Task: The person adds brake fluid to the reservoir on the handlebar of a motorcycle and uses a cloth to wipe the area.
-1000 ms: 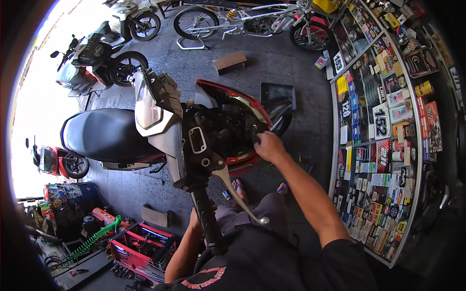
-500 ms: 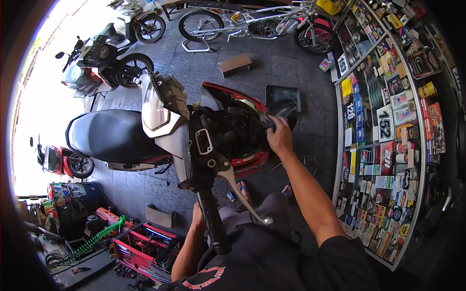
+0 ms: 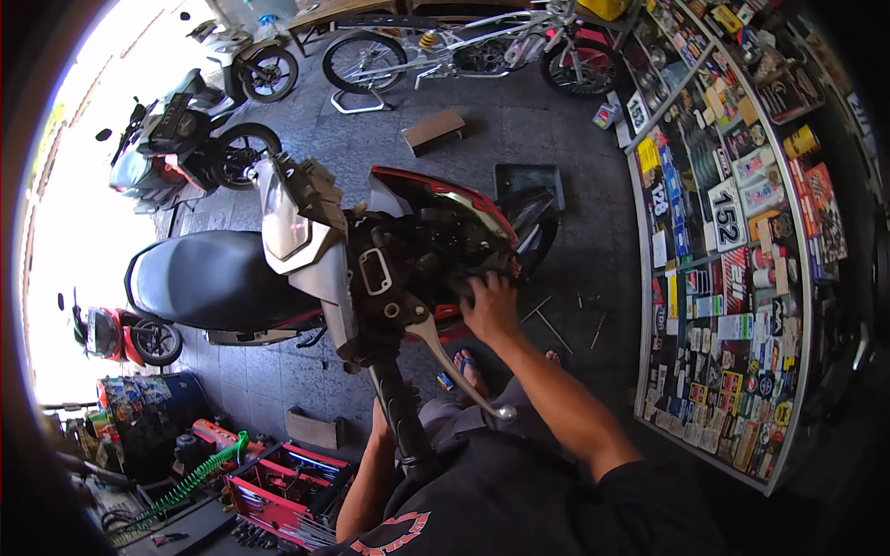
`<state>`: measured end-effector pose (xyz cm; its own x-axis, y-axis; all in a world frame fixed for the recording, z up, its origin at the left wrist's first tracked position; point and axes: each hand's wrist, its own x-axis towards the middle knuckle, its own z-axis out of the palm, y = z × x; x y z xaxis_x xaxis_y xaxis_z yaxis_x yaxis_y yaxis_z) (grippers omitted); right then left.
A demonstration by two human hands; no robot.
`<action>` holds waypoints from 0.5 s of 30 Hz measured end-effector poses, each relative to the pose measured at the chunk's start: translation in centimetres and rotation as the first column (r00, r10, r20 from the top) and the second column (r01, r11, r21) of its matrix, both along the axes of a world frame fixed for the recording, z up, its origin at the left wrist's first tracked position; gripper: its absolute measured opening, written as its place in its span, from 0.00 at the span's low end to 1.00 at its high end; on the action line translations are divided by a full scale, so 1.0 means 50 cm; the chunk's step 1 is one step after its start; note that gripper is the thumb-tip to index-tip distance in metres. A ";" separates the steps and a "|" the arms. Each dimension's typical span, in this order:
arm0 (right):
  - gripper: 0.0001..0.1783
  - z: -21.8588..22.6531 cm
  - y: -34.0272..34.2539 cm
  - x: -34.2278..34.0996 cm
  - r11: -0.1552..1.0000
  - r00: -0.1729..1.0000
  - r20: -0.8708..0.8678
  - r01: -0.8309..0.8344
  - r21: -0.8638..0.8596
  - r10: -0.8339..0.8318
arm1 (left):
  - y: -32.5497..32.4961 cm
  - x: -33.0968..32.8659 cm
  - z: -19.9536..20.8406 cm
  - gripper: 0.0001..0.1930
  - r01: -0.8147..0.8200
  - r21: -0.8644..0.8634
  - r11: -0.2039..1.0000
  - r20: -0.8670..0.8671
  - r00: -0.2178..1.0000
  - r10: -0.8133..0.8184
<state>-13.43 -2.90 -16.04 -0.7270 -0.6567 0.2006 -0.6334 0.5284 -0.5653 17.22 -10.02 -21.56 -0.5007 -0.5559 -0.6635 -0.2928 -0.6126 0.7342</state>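
Silver and red, the black-seated motorcycle (image 3: pixel 324 285) had the right hand (image 3: pixel 490 306) at its open front. Whether the hand's grip pinched anything, I couldn't tell.

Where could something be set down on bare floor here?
Bare floor shows between the dark tray and the display case, and between the wooden block and the silver-framed motorcycle. Crowded spots: the near motorcycle's exposed front by the right hand, and the well-filled red toolbox.
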 end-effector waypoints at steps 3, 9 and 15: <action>0.25 0.015 0.005 -0.014 0.987 0.999 0.043 -0.038 0.158 0.031 | -0.007 -0.049 0.030 0.26 0.155 -0.001 0.988 0.105 0.982 -0.154; 0.33 0.042 0.066 0.005 0.990 0.999 -0.033 -0.032 -0.139 0.028 | 0.001 -0.109 0.051 0.16 0.266 -0.042 0.963 0.110 0.959 -0.260; 0.23 -0.052 0.359 0.056 0.942 0.938 0.189 0.315 -0.112 -0.291 | 0.067 -0.185 -0.014 0.22 0.464 -0.061 0.884 0.059 0.885 -0.461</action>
<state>-10.62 15.05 -18.62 -0.9181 -0.3741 0.1313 -0.3447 0.5896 -0.7305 7.98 -6.65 -22.27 -0.6852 -0.3141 -0.6572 -0.5616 -0.3467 0.7513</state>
